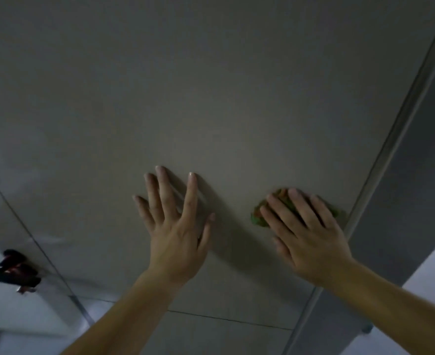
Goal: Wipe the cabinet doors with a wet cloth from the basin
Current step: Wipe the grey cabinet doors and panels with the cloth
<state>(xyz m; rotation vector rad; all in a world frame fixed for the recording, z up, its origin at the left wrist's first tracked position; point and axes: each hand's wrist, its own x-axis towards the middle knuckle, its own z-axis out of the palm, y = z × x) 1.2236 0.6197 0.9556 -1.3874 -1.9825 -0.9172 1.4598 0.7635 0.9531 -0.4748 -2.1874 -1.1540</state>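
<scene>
The 2 hands lie side by side on 1 grey-beige cabinet door (pixel 211 98), apart from each other with bare door between them. The left hand (pixel 178 234) rests flat on the panel, its 5 fingers straight and spread, holding nothing. The right hand (pixel 308 239) presses a bunched green and orange cloth (pixel 258 216) against the door, fingers laid nearly straight over it rather than wrapped round it. The cloth shows at the fingertips and on both sides of the hand, close to the pale strip (pixel 400 119) along the door's right edge. Beyond that strip runs a darker grey panel (pixel 416 188). At lower left, a blurred black and red object (pixel 14 270) sits on the neighbouring surface; what it is cannot be told.
</scene>
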